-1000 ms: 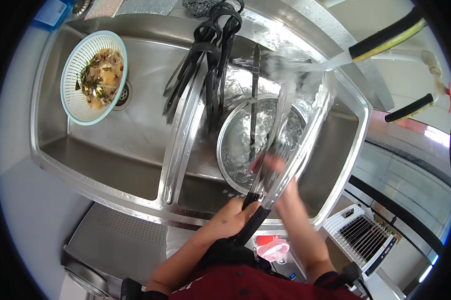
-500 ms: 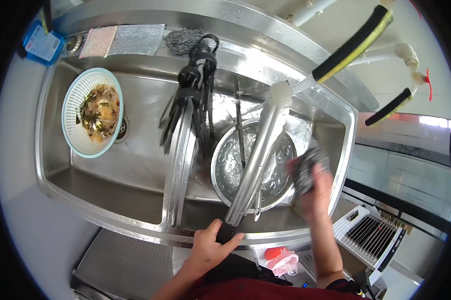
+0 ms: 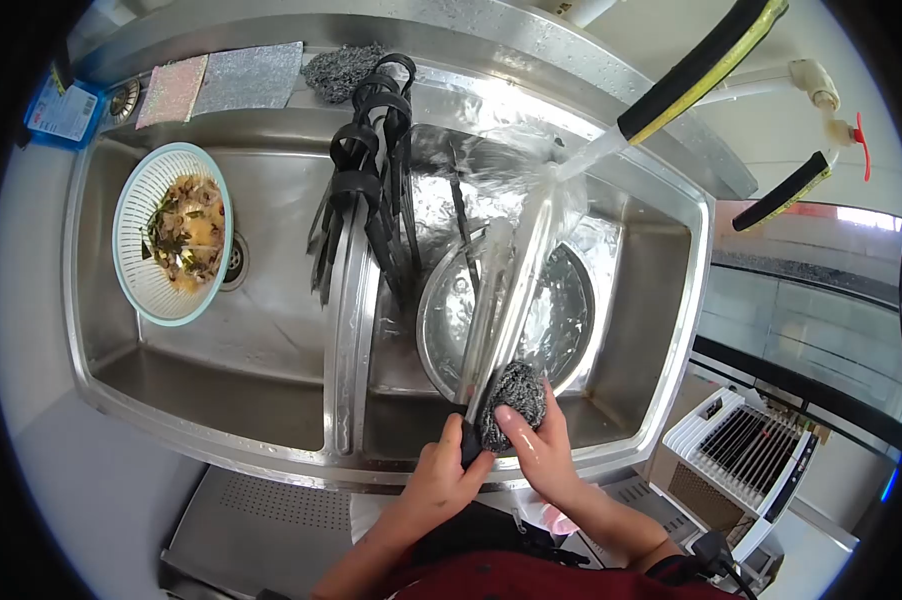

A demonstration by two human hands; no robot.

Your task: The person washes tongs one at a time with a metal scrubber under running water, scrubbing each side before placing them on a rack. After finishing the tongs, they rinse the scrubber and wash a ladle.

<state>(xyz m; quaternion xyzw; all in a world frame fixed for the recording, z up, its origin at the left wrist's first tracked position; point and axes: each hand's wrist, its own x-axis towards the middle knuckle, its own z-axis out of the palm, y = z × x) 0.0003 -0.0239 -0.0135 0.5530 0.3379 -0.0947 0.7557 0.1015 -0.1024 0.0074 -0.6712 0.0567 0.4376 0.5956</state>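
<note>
My left hand [image 3: 449, 480] is closed around the black grip of a long pair of metal tongs [image 3: 519, 310]. The tongs slant away from me over the right sink basin, their arms spread apart. My right hand [image 3: 543, 450] grips a grey steel wool scrubber [image 3: 519, 398] and presses it to the tongs just above the grip. Water from a black and yellow hose [image 3: 661, 100] splashes onto the far end of the tongs. Below them a metal bowl [image 3: 583, 340] of water sits in the basin, partly hidden. A thin dark stick [image 3: 463, 215] leans into the bowl.
Several black-strapped tools [image 3: 356, 180] lie across the sink divider [image 3: 343, 350]. A pale basket [image 3: 131, 285] of food scraps stands in the left basin [image 3: 271, 260]. Two cloths [image 3: 246, 80], another scrubber [image 3: 339, 72] and a blue bottle [image 3: 63, 112] line the back ledge.
My right hand has swung left and toward me, bringing the scrubber from the bowl's right side onto the tongs near the grip. The tongs' arms now show apart, with water striking their far end.
</note>
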